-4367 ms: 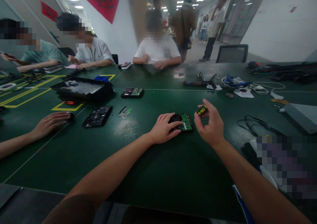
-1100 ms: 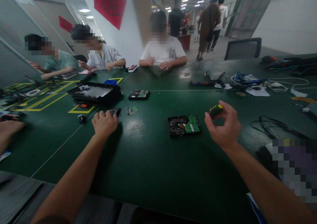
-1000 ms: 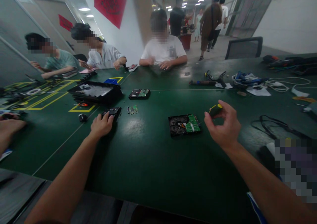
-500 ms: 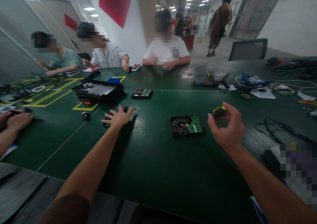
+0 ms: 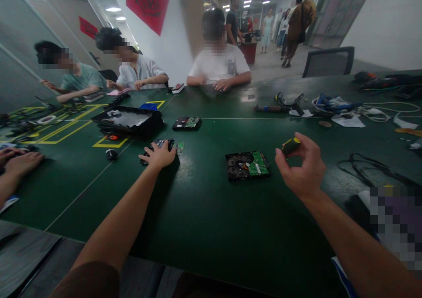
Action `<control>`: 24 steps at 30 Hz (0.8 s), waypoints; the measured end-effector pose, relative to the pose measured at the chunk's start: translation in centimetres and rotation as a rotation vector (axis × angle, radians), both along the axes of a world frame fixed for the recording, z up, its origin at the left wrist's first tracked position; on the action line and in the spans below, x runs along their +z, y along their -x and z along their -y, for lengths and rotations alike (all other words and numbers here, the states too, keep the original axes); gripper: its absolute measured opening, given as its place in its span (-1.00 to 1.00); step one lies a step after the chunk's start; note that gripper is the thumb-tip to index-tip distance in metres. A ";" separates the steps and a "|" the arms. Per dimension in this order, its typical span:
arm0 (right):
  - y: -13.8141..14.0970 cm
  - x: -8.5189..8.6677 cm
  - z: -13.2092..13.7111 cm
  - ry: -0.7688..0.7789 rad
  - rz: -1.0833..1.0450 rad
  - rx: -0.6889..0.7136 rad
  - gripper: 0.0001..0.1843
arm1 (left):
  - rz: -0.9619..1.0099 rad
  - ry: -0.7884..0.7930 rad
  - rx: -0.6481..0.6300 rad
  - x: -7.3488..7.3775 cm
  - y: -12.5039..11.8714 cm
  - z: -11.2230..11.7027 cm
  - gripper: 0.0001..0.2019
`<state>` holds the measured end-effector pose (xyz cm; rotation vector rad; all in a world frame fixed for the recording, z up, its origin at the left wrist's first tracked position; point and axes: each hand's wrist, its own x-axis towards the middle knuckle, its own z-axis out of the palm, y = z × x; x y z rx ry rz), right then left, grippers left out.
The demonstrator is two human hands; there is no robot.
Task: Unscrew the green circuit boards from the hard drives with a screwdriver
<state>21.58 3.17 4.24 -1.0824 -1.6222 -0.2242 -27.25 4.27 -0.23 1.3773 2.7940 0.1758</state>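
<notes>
My left hand (image 5: 160, 156) lies with its fingers spread on a black hard-drive cover (image 5: 157, 146) at the left of the green table (image 5: 204, 210). A small green circuit board (image 5: 180, 147) sits just right of that cover. My right hand (image 5: 301, 168) is closed round a small yellow-and-black screwdriver (image 5: 290, 145), held above the table. Between my hands lies an upturned hard drive (image 5: 247, 165) with a green board on its right half. Neither hand touches it.
A black tray (image 5: 128, 121) and another hard drive (image 5: 186, 123) lie further back on the left. Cables (image 5: 362, 111), tools (image 5: 277, 108) and papers crowd the far right. Three people sit at the far side; another person's hand (image 5: 20, 162) rests at the left edge. A black cable (image 5: 369, 168) lies at my right.
My left hand left the upturned hard drive, reached left to the black cover, gripped it, and now lies open and flat on it. My right hand has kept the screwdriver raised.
</notes>
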 end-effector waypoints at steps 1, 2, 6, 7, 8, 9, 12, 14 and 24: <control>0.0 0.0 0.0 0.005 0.001 0.002 -0.29 | 0.005 0.003 -0.011 0.0 0.1 0.1 -0.26; 0.0 0.0 0.0 0.006 0.000 0.001 -0.29 | 0.011 0.003 -0.023 0.1 0.3 0.1 -0.27; -0.1 -0.1 -0.1 -0.007 0.002 -0.009 -0.29 | 0.053 0.005 -0.061 0.4 1.6 0.5 -0.35; -0.1 -0.2 -0.2 -0.008 0.004 -0.010 -0.28 | 0.060 0.008 -0.068 0.6 1.9 0.7 -0.37; -0.2 -0.3 -0.2 -0.006 0.007 -0.009 -0.28 | 0.063 0.013 -0.076 0.7 2.3 1.0 -0.39; -0.2 -0.3 -0.3 -0.002 0.010 -0.008 -0.27 | 0.061 0.018 -0.087 0.9 2.5 1.3 -0.40; -0.3 -0.5 -0.4 0.011 0.011 0.001 -0.25 | 0.031 0.032 -0.129 1.3 2.7 2.8 -0.40; -0.3 -0.5 -0.4 0.011 0.010 0.009 -0.25 | 0.001 0.037 -0.138 1.5 2.4 4.0 -0.39; -0.3 -0.2 -0.5 -0.036 0.024 -0.032 -0.28 | -0.195 0.130 -0.104 2.1 -1.7 7.8 -0.21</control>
